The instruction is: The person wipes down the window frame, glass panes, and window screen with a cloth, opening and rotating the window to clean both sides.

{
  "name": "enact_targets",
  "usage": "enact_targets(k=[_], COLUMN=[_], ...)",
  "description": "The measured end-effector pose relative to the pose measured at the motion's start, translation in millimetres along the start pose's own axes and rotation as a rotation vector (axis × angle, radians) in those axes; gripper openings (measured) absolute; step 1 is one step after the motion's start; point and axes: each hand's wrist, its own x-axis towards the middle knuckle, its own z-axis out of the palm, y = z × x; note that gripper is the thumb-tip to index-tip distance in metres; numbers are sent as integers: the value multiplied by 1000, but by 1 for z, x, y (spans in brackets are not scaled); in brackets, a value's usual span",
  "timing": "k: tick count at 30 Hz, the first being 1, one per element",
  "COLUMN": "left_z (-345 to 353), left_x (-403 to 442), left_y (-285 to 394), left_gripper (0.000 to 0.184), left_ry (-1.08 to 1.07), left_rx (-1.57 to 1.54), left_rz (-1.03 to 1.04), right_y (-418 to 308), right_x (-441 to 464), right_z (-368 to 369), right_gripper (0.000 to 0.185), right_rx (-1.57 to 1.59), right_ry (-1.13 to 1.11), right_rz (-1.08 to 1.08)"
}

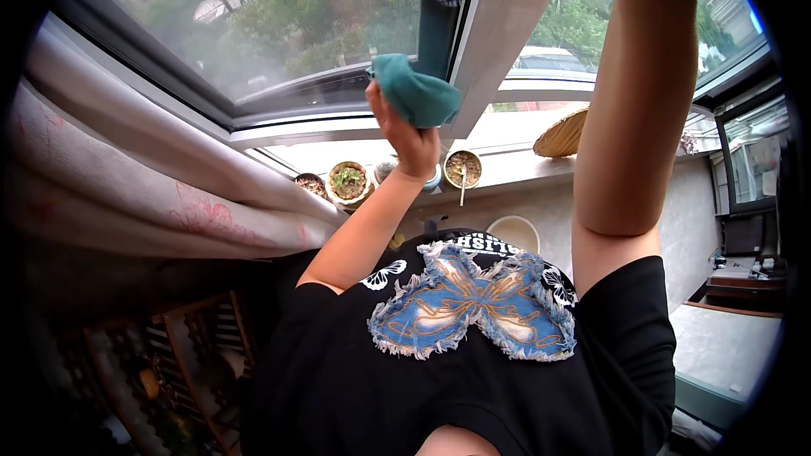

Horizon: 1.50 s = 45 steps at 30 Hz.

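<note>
A green cloth [416,91] is bunched in my left hand [407,137], whose fingers are closed around it. The cloth is at the lower edge of the window pane [287,42], beside the white frame post [498,34]. Whether it touches the glass, I cannot tell. My right arm [634,118] reaches up past the top edge of the view, so the hand on it is hidden. Below my left hand, potted plants [347,181] stand on the sill.
Left of the window hangs a pale curtain [169,177] with red marks. On the sill are a pot with a white stick [463,171] and a woven round item [559,133]. A white bucket [515,231] sits lower down. Dark shelving [186,355] is at the lower left.
</note>
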Motion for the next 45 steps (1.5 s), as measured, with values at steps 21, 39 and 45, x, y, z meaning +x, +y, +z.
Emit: enact_targets(k=[21,39,45], left_z=[-115,-157,-125], left_x=[2,92,139], left_y=[-96,-67,23], left_gripper=[28,32,52], left_ry=[-327,179,207], left_rx=[634,430,-1171], left_rz=[302,-3,-554], right_y=[-1,17,2], right_x=[15,16,17], right_z=[-4,-13,-12], right_gripper=[16,18,13], right_rx=[70,-217,-263], right_ry=[68,132,103], right_rz=[-27,-210,-109])
